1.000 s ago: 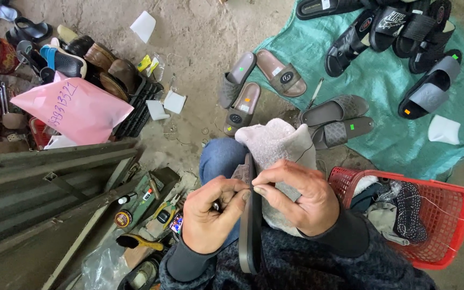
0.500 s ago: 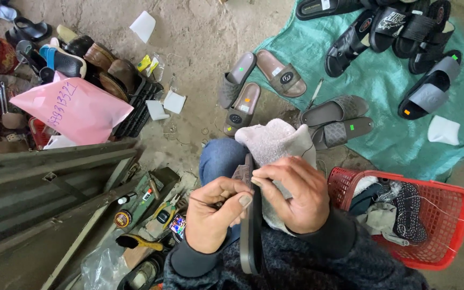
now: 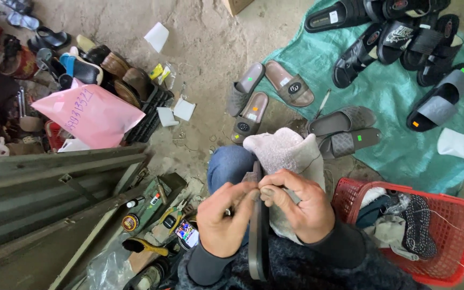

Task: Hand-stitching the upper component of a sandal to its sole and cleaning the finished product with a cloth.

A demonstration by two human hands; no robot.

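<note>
Since the earlier frame our two hands have drawn closer at the sole's edge. Far right, the teal tarpaulin [image 3: 393, 107] carries black and grey slides; near right sits the red plastic basket [image 3: 447, 236]. On our knee lies a beige towel [image 3: 285, 153]. We hold the dark flat sandal sole [image 3: 258, 236] edge-up: left hand [image 3: 222, 217] and right hand [image 3: 302, 207] have fingers pinched on its far end. Stitching looks unfinished.

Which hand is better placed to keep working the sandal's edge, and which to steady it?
Probably the left hand: its fingertips pinch at the upper edge of the dark sandal. The right hand wraps round the sandal's side against the grey cloth, so it suits steadying.
</note>
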